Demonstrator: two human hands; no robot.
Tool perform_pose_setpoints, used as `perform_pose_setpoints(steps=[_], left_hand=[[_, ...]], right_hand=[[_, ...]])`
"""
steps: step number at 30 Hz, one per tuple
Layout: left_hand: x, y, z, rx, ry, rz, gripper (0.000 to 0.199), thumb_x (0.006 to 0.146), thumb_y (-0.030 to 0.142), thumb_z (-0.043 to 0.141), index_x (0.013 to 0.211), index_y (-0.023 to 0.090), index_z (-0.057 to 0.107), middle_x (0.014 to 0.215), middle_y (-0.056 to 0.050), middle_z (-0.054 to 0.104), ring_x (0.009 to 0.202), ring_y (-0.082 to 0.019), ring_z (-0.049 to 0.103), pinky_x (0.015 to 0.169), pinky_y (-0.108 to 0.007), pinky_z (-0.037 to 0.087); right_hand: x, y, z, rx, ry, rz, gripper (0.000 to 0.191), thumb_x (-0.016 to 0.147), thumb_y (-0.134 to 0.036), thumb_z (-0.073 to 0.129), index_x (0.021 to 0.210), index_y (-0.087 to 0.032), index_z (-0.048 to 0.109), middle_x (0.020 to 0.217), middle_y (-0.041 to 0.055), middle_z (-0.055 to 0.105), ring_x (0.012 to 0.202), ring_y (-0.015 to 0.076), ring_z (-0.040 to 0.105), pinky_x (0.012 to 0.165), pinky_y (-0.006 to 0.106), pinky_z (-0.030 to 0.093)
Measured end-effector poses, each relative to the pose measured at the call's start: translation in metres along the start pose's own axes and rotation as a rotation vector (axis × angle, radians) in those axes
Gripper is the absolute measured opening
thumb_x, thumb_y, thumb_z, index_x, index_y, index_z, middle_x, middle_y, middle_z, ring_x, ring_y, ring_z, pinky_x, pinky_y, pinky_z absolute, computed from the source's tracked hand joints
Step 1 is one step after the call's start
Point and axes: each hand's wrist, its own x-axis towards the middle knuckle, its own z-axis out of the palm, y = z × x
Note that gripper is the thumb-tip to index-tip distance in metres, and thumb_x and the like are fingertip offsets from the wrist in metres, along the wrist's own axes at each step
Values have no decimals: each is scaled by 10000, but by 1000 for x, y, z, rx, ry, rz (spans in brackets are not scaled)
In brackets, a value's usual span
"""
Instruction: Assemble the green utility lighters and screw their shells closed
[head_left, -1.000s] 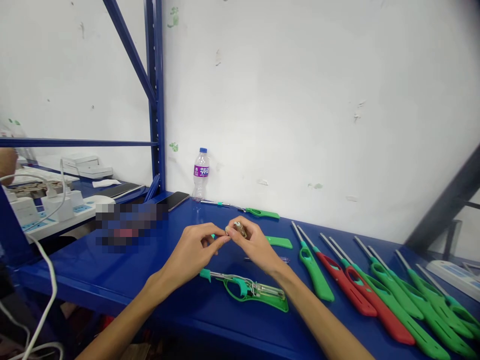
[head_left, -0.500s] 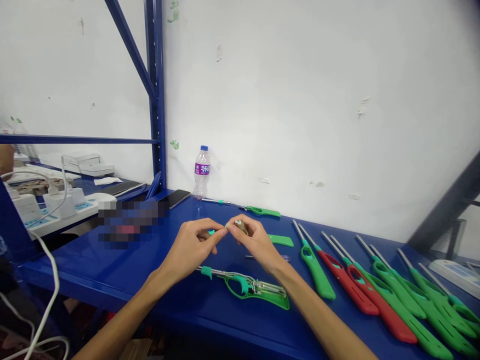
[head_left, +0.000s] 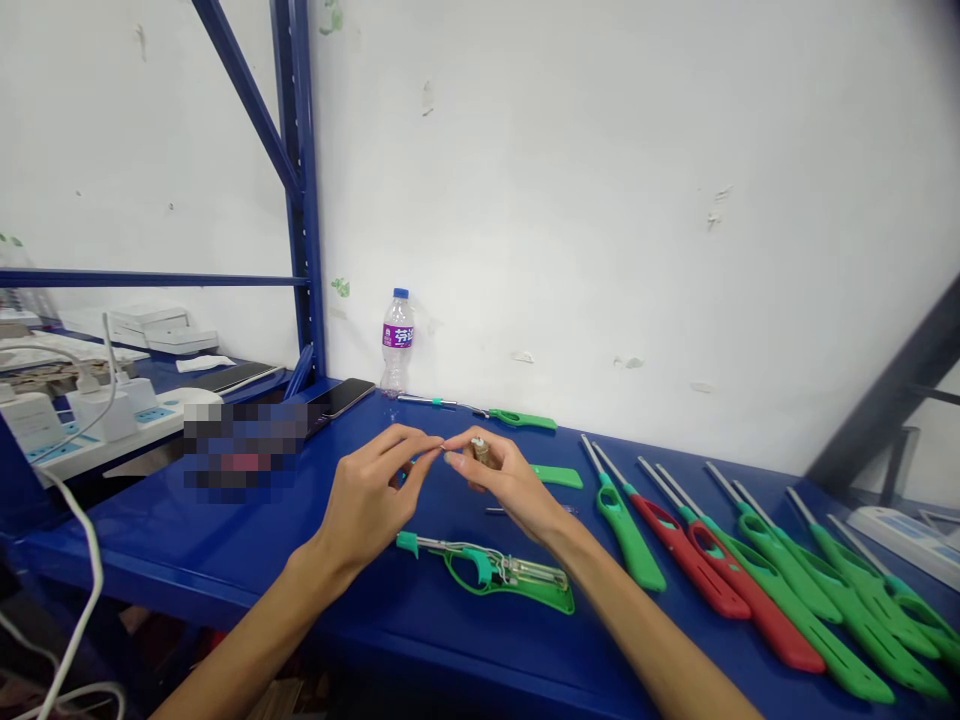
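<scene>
My left hand point(head_left: 379, 490) is closed in a pinch, its thumb and forefinger meeting the fingertips of my right hand point(head_left: 506, 475). What the left fingertips hold is too small to make out; a bit of teal plastic shows behind them. Curled in my right hand is a small brownish cylinder point(head_left: 481, 452) with a whitish tip. Below both hands lies an opened green gas lighter point(head_left: 510, 578), its wires, clear fuel tank and teal trigger exposed. A green handle half point(head_left: 556, 476) and a thin screwdriver point(head_left: 496, 511), partly covered by my right wrist, are behind that forearm.
Several assembled green and red gas lighters point(head_left: 694, 560) lie along the right of the blue table point(head_left: 247, 545). Another lighter with its rod point(head_left: 517, 418) lies by the wall. At the back left are a plastic bottle point(head_left: 397, 345), a phone point(head_left: 343, 397) and a power strip point(head_left: 180, 405).
My fingertips have shifted slightly and now meet more flatly, with the right forefinger extended to the left fingertips. The whole view has moved slightly; the things on the table lie as before.
</scene>
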Motion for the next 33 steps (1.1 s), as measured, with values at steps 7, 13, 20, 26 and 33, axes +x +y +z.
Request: perform_pose_setpoints(steps=[7,13,20,26,33], left_hand=[[-4,1,-3,204,5,124,152,987,174,639,1055,195,773,969,-34,770,664,-102,665,575,-220,477],[0,6,-3,75,-79,-87,167,1023,285,597,997,192,733,952,-29,738,653,-104,633,592,-235,459],[5,3,-2,7,-302,-363,263,1000,393,573,909,197,724,762,-24,719,596,-168,593,595,-293,418],[7,8,-5,-113,-399,-517,390,982,530,559,824,203,701,558,12,644,463,-152,516,480,-261,350],[9,8,-5,-212,-433,-587,353,953,500,567,860,194,716,574,5,650,454,-134,463,446,-241,309]], right_hand=[[0,-1,-1,-63,-40,-11,289,960,-444,654,1149,-241,732,719,-45,393,643,140,356,587,279,299],[0,0,-5,-318,-28,-82,323,962,-220,566,1229,-255,743,877,4,517,804,176,511,747,312,424],[-3,6,-5,-707,-7,-264,365,1008,-105,553,1290,-258,727,1061,68,596,985,222,561,901,381,445],[-5,5,-5,-907,-28,-316,293,1052,-162,559,1248,-272,747,983,62,707,933,232,588,820,355,438],[-6,7,-1,-1024,-20,-295,225,1055,-225,580,1181,-272,760,889,37,780,812,228,623,701,333,385]])
